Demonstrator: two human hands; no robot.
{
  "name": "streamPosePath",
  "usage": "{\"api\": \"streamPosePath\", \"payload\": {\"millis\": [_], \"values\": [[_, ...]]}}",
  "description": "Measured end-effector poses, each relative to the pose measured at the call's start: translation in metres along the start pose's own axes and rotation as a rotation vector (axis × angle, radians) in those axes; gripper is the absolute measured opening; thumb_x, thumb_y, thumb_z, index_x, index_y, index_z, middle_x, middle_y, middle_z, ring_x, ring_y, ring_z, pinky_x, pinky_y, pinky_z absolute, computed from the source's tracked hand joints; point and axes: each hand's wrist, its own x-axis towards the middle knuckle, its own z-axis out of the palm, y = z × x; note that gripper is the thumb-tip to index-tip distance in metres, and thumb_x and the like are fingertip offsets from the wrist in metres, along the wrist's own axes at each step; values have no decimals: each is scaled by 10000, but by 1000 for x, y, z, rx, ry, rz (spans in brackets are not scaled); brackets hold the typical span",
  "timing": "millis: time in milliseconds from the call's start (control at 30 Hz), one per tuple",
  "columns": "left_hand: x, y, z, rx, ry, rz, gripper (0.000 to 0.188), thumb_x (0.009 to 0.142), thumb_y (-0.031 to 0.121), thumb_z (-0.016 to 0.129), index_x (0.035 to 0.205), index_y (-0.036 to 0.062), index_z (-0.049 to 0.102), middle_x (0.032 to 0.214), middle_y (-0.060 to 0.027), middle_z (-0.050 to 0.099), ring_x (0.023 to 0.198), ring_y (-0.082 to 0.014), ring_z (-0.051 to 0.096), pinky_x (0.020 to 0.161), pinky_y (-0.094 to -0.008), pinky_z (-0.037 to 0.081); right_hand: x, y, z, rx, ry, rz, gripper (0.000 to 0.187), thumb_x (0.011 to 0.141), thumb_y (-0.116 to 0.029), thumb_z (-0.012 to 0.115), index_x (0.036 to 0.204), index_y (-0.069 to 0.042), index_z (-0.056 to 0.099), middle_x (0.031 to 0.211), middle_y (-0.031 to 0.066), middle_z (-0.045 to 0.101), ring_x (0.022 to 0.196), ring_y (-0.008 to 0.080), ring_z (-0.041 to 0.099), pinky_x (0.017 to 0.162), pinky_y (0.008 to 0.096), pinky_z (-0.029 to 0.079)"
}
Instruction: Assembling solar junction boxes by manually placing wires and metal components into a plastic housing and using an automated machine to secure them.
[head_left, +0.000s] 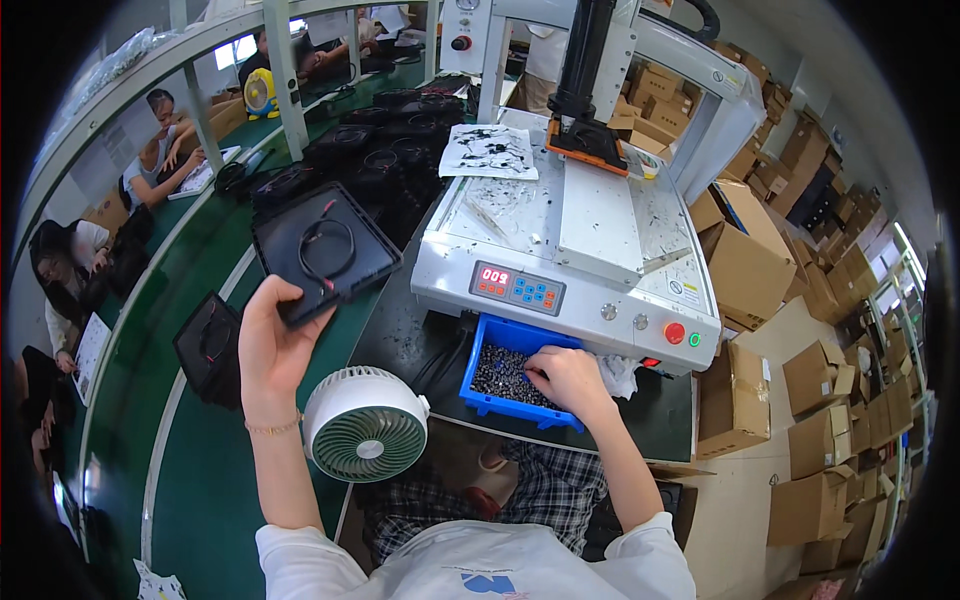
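My left hand (276,335) grips the lower left corner of a black square plastic housing (360,240), tilted above the green bench. A coiled black cable (327,250) with red ends lies inside the housing. Over a blue plastic bin (520,335), my right hand (568,378) has its fingertips drawn together down among many small dark metallic parts (505,375). Whether a part is pinched there is hidden. Behind the bin stands a white benchtop machine (575,290) with a display and buttons.
A white fan (367,428) stands near my left forearm. More black housings (340,140) are piled along the green bench (215,470), one (207,340) lying apart. A black machine head (580,120) hangs over an orange-edged plate. Cardboard boxes (745,250) crowd the right; co-workers sit at left.
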Motion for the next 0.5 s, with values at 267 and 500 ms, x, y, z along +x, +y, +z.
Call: {"api": "streamPosePath", "payload": {"millis": [267,500], "values": [[-36,-22,16,14,16,39,291,852,8,632,1141,5,592,1038,-101,666,903,-200,669,789,-323,561,2,3,13,-36,80,-29,116,805,-202,651,803,-98,703,775,62,662,688,262,666,628,391,544],[-57,-32,34,136,-25,-2,355,834,-11,630,1183,-11,561,1045,-109,656,900,-201,674,786,-325,566,4,-2,7,-42,2,28,134,804,-216,637,798,-101,708,786,69,685,675,272,663,626,399,544]]}}
